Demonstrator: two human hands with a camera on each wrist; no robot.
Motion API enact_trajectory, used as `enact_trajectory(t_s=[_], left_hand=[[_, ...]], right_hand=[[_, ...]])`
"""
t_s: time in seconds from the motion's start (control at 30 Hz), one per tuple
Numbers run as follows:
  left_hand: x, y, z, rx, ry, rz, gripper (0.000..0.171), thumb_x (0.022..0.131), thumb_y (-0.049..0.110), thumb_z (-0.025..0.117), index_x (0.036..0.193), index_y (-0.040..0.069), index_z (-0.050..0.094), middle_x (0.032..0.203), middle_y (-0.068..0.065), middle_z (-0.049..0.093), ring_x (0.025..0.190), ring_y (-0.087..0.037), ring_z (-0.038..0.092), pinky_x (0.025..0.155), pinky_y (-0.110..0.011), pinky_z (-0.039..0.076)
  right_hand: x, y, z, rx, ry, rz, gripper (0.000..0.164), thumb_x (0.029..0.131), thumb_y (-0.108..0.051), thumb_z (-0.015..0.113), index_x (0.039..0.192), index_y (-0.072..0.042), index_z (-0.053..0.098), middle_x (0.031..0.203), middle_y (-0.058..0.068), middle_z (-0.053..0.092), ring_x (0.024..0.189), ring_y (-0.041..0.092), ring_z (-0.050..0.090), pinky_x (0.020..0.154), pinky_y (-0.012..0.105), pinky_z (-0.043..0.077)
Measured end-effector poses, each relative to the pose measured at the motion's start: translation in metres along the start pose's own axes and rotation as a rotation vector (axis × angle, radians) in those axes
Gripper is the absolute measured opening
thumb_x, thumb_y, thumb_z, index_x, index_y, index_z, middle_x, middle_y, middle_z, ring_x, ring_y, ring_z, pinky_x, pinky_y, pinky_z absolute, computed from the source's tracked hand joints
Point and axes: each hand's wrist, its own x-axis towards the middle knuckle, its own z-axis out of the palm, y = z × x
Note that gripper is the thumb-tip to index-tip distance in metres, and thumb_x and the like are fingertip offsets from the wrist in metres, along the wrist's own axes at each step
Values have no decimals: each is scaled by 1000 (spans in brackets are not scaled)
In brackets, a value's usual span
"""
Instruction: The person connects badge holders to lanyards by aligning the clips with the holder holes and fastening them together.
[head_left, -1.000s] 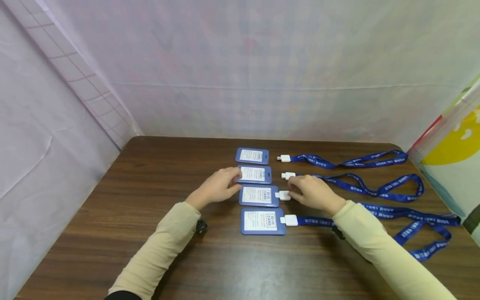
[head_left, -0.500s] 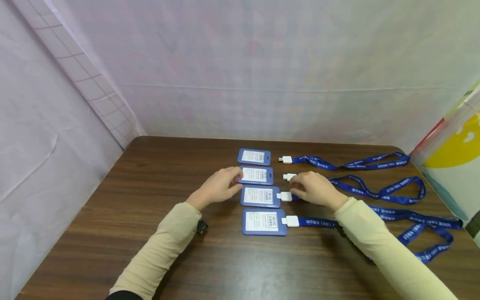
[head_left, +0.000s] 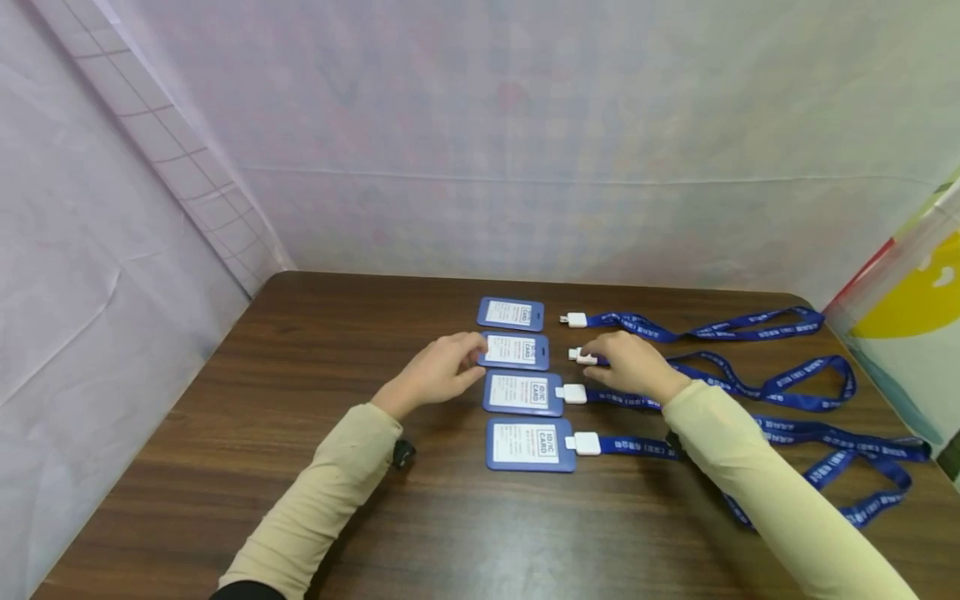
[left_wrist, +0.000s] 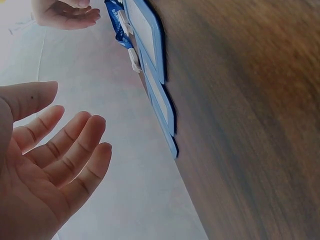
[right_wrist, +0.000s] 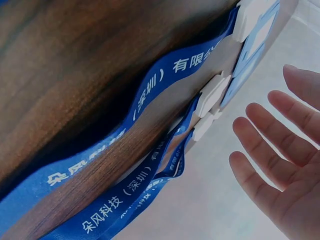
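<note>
My left hand [head_left: 435,372], fingers loosely bent, hovers at the left end of a blue ID card holder [head_left: 513,351], second from the back. The left wrist view shows its palm and spread fingers [left_wrist: 80,182] holding nothing, apart from the card holders. My right hand [head_left: 633,367] hovers over the white clip [head_left: 575,354] of the second lanyard from the back, fingertips overlapping it in the head view. In the right wrist view its fingers [right_wrist: 262,132] are relaxed and hold nothing. That clip lies a short gap right of its card holder.
The two nearer card holders, front [head_left: 531,445] and third [head_left: 522,393], are joined to white clips on blue printed lanyards. The rearmost holder [head_left: 511,314] lies apart from its clip [head_left: 576,320]. Lanyard straps [head_left: 862,446] spread across the right of the wooden table [head_left: 315,517]. Cloth hangs behind.
My right hand has moved slightly back, from the third lanyard's clip to the second one's, uncovering the third clip and strap. My left hand has stayed nearly still.
</note>
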Motion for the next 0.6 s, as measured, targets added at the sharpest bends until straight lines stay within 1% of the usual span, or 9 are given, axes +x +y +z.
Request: enact_trajectory(t_s=[0.23, 0.33, 0.43, 0.6], left_hand=[[0, -1, 0, 5, -3, -4, 21, 86, 10, 61, 105, 5, 54, 91, -13, 61, 83, -24, 58, 69, -31, 48], [0, 0, -1, 9, -5, -7, 22, 86, 10, 61, 106, 5, 55, 92, -13, 61, 83, -23, 58, 70, -32, 48], [0, 0, 0, 16, -7, -6, 23, 86, 11, 61, 108, 5, 55, 93, -13, 61, 84, -22, 58, 71, -31, 48], [1, -1, 1, 19, -9, -3, 25, 86, 11, 61, 109, 4, 55, 93, -12, 61, 83, -20, 57, 71, -31, 48]], right_hand=[[7, 5, 1, -13, -8, 43, 27, 79, -14, 69, 101, 1, 66, 95, 13, 66, 89, 29, 60, 80, 45, 47], [12, 9, 3, -5, -25, 62, 28, 79, -15, 69, 103, 1, 65, 98, 14, 65, 91, 30, 60, 82, 46, 46], [16, 12, 5, -6, -37, 66, 32, 80, -14, 69, 107, 2, 63, 102, 16, 64, 95, 32, 59, 84, 48, 45], [21, 17, 7, -31, -30, 44, 34, 78, -14, 71, 106, 3, 63, 101, 17, 64, 94, 34, 59, 84, 48, 45]])
